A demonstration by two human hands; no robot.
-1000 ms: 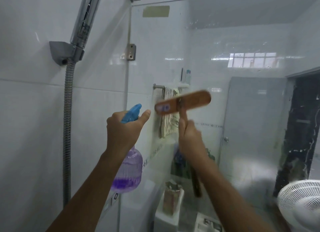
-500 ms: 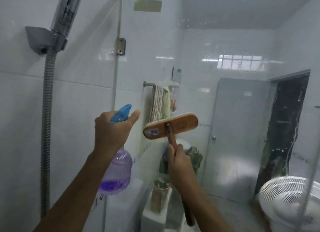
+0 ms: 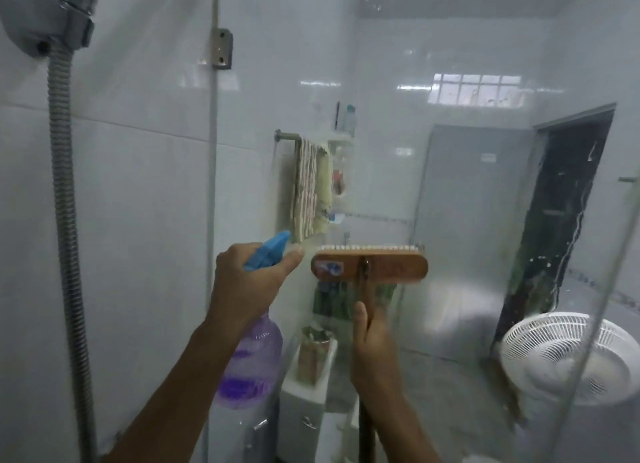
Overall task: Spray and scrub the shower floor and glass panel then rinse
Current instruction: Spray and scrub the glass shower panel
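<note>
Gripping the brush (image 3: 369,268) by its dark handle, the right hand (image 3: 374,355) had its fingers wrapped tight on the shaft, the wooden head level with pale bristles turned toward the glass panel (image 3: 467,220). Left hand (image 3: 247,286) was clamped around the neck of the spray bottle (image 3: 249,365), thumb extended beside the blue nozzle, purple liquid low in the bottle. Beyond the wet glass hung a towel (image 3: 309,189); a white fan (image 3: 568,358) stood lower right, a shower hose (image 3: 67,220) far left.
</note>
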